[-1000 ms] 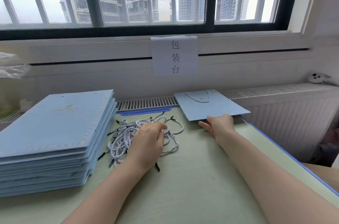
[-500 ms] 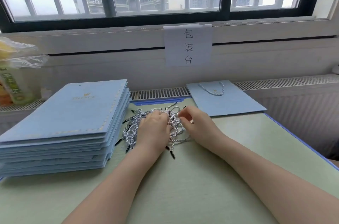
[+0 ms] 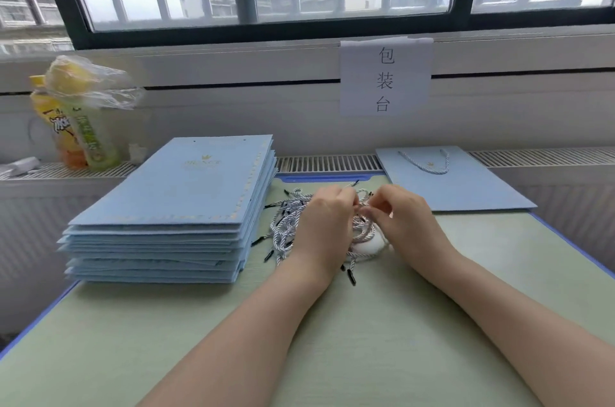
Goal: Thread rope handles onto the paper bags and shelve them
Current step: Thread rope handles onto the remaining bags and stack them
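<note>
Both hands now sit together over the rope pile; a second ago my right hand was off at the near edge of the finished bag, and it has since crossed left to join the other. That bag lies flat at the far right of the desk, its cord handle already threaded, partly over the radiator ledge.

My left hand rests on the tangle with fingers curled down into the cords, and the right pinches at strands between thumb and forefinger just beside it. Each grip looks closed on rope, though I cannot tell whether a single cord is free yet. The pile lies directly beneath and slightly left of both hands, with loose black-tipped ends trailing toward me and to the left.

What matters next, I judge, is the stack of unthreaded bags: it lies just left of the ropes, long axis running away from me, punched holes at the far edge. The left hand is nearer to it.
</note>
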`<act>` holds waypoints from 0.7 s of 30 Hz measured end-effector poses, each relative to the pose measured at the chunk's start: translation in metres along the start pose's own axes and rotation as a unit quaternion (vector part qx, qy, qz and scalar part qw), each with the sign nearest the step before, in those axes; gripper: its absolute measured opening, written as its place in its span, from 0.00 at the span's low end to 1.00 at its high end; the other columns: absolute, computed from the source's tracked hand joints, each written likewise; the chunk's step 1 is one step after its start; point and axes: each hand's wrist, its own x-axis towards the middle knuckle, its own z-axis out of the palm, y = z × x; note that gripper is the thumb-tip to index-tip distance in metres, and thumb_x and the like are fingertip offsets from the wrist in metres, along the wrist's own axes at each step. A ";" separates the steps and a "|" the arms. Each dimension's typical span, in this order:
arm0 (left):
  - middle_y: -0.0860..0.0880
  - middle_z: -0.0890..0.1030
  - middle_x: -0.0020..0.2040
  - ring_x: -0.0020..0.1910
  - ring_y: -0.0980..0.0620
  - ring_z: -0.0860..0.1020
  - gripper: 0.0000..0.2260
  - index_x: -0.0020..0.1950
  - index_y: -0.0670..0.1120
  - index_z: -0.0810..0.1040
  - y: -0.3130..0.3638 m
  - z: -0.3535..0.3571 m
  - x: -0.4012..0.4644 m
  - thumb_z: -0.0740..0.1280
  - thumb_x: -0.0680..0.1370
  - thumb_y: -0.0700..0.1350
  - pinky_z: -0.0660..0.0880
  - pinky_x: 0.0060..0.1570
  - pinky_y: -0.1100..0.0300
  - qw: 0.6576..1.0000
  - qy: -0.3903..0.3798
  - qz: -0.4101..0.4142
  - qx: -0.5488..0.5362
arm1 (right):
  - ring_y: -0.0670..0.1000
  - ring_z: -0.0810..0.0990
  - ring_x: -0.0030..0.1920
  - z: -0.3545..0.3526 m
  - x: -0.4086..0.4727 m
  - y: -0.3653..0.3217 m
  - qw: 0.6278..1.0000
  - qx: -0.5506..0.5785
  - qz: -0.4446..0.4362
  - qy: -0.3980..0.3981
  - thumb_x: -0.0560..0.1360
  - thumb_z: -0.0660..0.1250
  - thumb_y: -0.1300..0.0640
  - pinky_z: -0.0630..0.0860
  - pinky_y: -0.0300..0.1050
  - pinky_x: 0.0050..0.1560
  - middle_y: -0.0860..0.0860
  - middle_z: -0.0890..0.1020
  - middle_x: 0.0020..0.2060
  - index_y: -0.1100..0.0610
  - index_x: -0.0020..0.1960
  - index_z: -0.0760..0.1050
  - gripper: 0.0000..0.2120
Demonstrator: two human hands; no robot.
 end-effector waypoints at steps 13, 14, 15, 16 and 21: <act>0.46 0.74 0.58 0.58 0.44 0.70 0.13 0.62 0.46 0.72 0.016 -0.046 0.022 0.60 0.80 0.50 0.66 0.55 0.53 0.983 -0.059 -0.031 0.172 | 0.46 0.75 0.36 -0.016 0.003 -0.019 0.953 0.177 -0.030 0.245 0.82 0.53 0.54 0.70 0.38 0.35 0.48 0.76 0.34 0.57 0.46 0.63 0.08; 0.46 0.74 0.58 0.59 0.44 0.70 0.14 0.62 0.46 0.71 0.014 -0.058 0.026 0.60 0.80 0.52 0.66 0.55 0.52 0.979 -0.060 -0.036 0.193 | 0.47 0.75 0.35 -0.018 0.003 -0.020 0.951 0.184 -0.030 0.247 0.82 0.52 0.57 0.69 0.37 0.34 0.48 0.75 0.33 0.57 0.47 0.63 0.06; 0.46 0.74 0.58 0.59 0.44 0.70 0.15 0.62 0.47 0.71 0.011 -0.069 0.029 0.60 0.80 0.54 0.66 0.55 0.51 0.972 -0.055 -0.041 0.226 | 0.49 0.74 0.33 -0.019 0.003 -0.021 0.950 0.190 -0.028 0.246 0.82 0.52 0.58 0.68 0.36 0.32 0.49 0.74 0.31 0.58 0.48 0.63 0.06; 0.46 0.73 0.59 0.61 0.43 0.69 0.16 0.62 0.47 0.69 0.005 -0.079 0.032 0.60 0.80 0.55 0.66 0.56 0.51 0.959 -0.059 -0.054 0.271 | 0.51 0.73 0.31 -0.021 0.003 -0.023 0.950 0.196 -0.027 0.242 0.82 0.52 0.59 0.67 0.36 0.30 0.51 0.73 0.29 0.58 0.49 0.63 0.05; 0.39 0.70 0.65 0.64 0.39 0.68 0.21 0.67 0.43 0.65 -0.043 -0.107 0.028 0.62 0.80 0.53 0.65 0.58 0.49 0.874 -0.204 -0.271 0.349 | 0.54 0.70 0.27 -0.020 0.003 -0.027 0.955 0.207 -0.037 0.211 0.80 0.53 0.60 0.69 0.47 0.28 0.55 0.72 0.27 0.53 0.55 0.67 0.07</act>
